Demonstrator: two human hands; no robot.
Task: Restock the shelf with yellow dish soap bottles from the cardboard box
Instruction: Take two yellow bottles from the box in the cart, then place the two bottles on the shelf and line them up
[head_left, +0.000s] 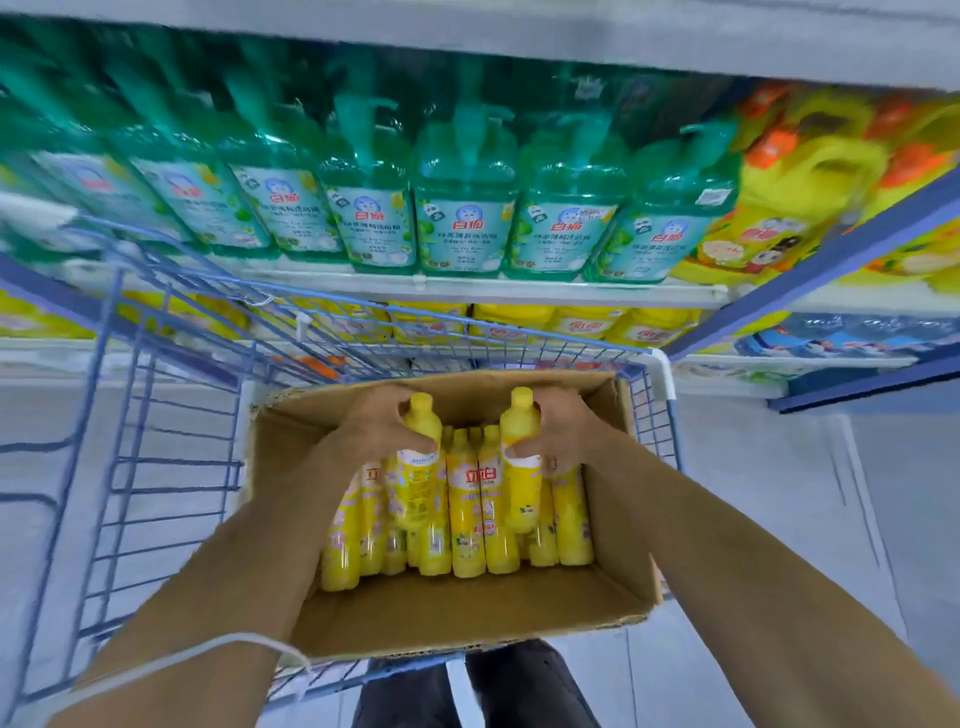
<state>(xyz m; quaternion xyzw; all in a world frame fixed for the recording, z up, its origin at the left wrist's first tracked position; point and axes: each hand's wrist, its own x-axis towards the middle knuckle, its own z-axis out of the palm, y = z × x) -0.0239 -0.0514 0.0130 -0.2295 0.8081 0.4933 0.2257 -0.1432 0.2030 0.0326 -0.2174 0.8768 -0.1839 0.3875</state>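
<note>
An open cardboard box (457, 618) sits in a blue wire cart and holds several yellow dish soap bottles (467, 509) standing upright. My left hand (379, 421) grips one yellow bottle (418, 467) by its neck, raised above the others. My right hand (558, 426) grips a second yellow bottle (519, 483) the same way. Both raised bottles hang over the box. A row of yellow bottles (582, 325) stands on the lower shelf beyond the cart.
The blue wire cart (130, 415) surrounds the box, its far rim close to the shelves. Green pump bottles (462, 208) fill the upper shelf; yellow jugs with orange caps (810, 171) stand at the right. A blue shelf upright (810, 275) slants at the right. Grey floor lies on both sides.
</note>
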